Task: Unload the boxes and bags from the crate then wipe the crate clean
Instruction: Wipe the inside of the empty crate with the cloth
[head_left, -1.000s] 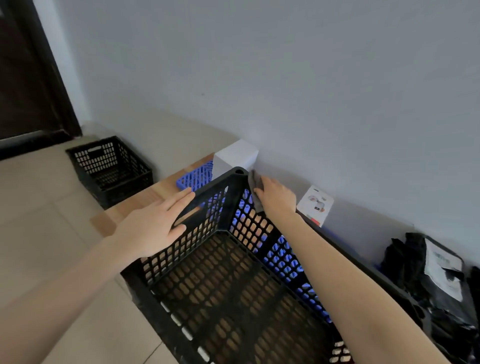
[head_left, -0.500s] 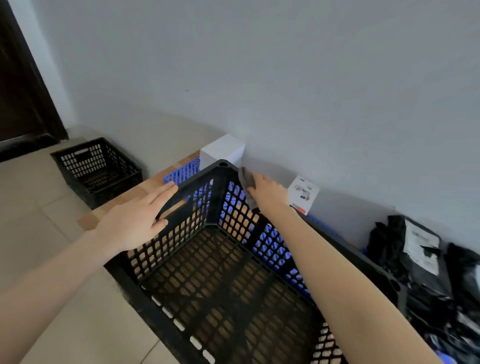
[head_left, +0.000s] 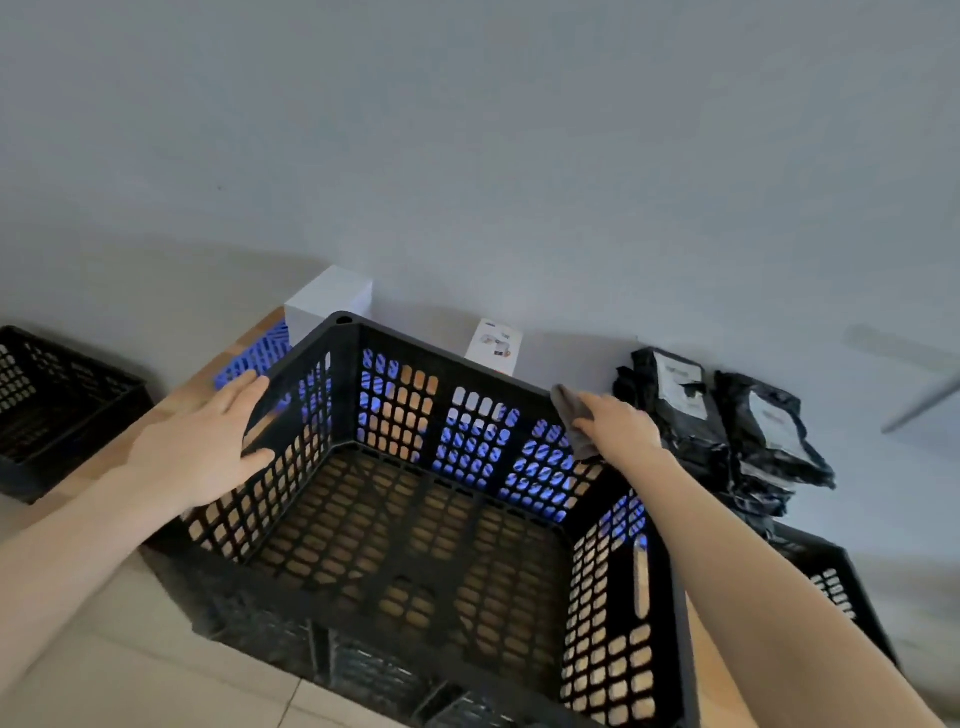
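Note:
An empty black lattice crate (head_left: 426, 551) stands on a wooden table top. My left hand (head_left: 202, 447) rests flat, fingers straight, against the outside of the crate's left wall near the far corner. My right hand (head_left: 621, 434) presses a grey cloth (head_left: 574, 423) onto the far rim near the right corner, fingers wrapped over the cloth. Outside the crate, a white box (head_left: 330, 304) stands by the wall at the far left corner, a small white carton (head_left: 493, 345) leans on the wall behind the crate, and several black bags (head_left: 727, 426) lie piled to the right.
A blue lattice crate (head_left: 254, 356) lies behind the black one, showing through its holes. Another black crate (head_left: 57, 410) sits on the tiled floor at the left. A third black crate (head_left: 836, 587) shows at the right under the bags. A grey wall runs close behind.
My right hand has slid the cloth along the far rim from the left corner to the right corner. My left hand stays on the left wall. The camera has swung right.

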